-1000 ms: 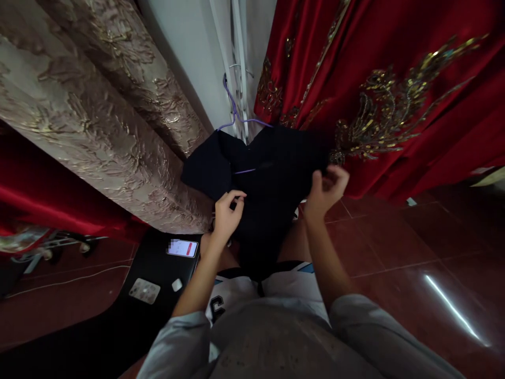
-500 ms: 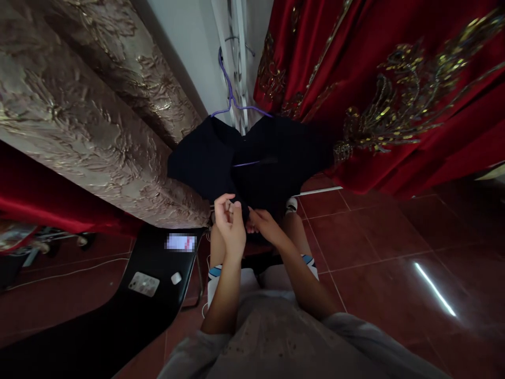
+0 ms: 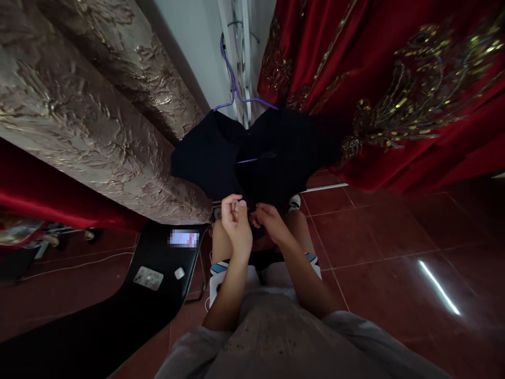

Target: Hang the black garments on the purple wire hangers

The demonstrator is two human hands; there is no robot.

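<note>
Having shifted inward, the bare right hand [image 3: 271, 223] is sitting beside the bare left hand [image 3: 238, 226], both curling partly closed at the lower part of the dark navy cloth garment [image 3: 284, 142]; their grip is not showing clearly. Beyond them, the garment is draping over the thin purple hanger [image 3: 234, 87], between beige embossed fabric [image 3: 98, 121] and red sequined satin [image 3: 394, 168].

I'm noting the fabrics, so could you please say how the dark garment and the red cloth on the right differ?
The dark garment looks plain; the red cloth is glossy with gold sequins. The dark garment sits on a purple hanger, while the red cloth spreads past the picture's edge. The left hand and right hand are at the dark garment; neither touches the red cloth. Both hang downward.
</note>
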